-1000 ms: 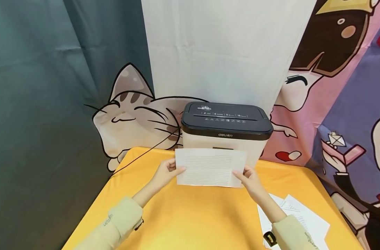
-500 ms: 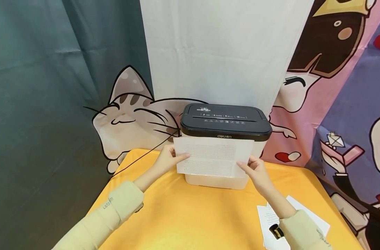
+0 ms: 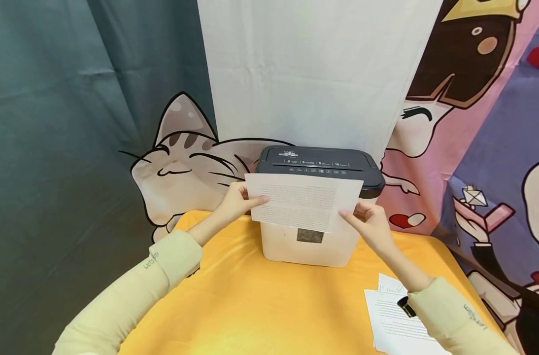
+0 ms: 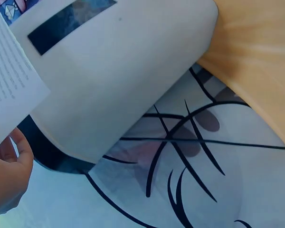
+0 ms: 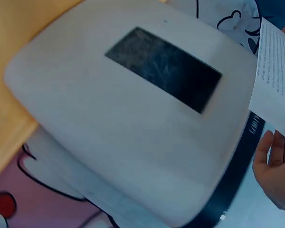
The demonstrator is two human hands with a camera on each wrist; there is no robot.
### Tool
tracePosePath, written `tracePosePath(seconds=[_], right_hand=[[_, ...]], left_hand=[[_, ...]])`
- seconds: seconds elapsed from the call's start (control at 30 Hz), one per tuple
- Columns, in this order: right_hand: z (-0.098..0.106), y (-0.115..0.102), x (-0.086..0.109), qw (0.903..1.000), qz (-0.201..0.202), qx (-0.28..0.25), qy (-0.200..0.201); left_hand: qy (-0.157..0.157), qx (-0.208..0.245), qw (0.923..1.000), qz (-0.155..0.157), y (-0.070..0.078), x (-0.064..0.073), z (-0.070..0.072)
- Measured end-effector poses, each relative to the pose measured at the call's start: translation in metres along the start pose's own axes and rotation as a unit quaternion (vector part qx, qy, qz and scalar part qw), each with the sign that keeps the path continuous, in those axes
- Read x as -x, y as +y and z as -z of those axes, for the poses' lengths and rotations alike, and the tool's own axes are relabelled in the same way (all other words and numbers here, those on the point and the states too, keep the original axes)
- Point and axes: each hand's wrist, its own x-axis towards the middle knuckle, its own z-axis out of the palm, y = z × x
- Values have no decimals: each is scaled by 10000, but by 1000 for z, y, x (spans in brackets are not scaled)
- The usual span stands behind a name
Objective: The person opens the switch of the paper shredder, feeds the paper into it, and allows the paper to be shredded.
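Note:
A printed sheet of paper (image 3: 302,202) is held up by both hands in front of a paper shredder (image 3: 314,249). My left hand (image 3: 238,202) pinches its left edge, thumb on the near face. At the right edge, my right hand (image 3: 368,222) pinches it the same way. The sheet's top edge overlaps the front of the shredder's dark lid (image 3: 367,170) in the head view, and the lid's slot shows just above it. In the right wrist view, the sheet (image 5: 275,80) stands beside the shredder's front with its dark window (image 5: 166,69).
Several printed papers (image 3: 398,320) lie on the yellow-covered table (image 3: 260,305) at the front right, partly under the right sleeve. A dark cord (image 4: 228,142) runs left from the shredder. Cartoon-printed cloth (image 3: 185,167) hangs close behind it.
Both hands have raised the sheet and moved it forward, from low before the shredder's bin up to the lid's front edge. The bin's window now shows below the sheet.

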Motion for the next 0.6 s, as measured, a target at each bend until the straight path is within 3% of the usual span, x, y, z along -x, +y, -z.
tracePosePath(seconds=[0.17, 0.37, 0.6], right_hand=[[5, -8, -11, 9977, 51, 661, 142], [12, -14, -22, 9953, 89, 962, -70], [24, -21, -40, 9898, 416, 1357, -153]], left_hand=[[-35, -212, 9998, -30, 4, -13, 9], [-224, -141, 9996, -83, 12, -28, 16], [-216, -468, 9986, -140, 28, -37, 23]])
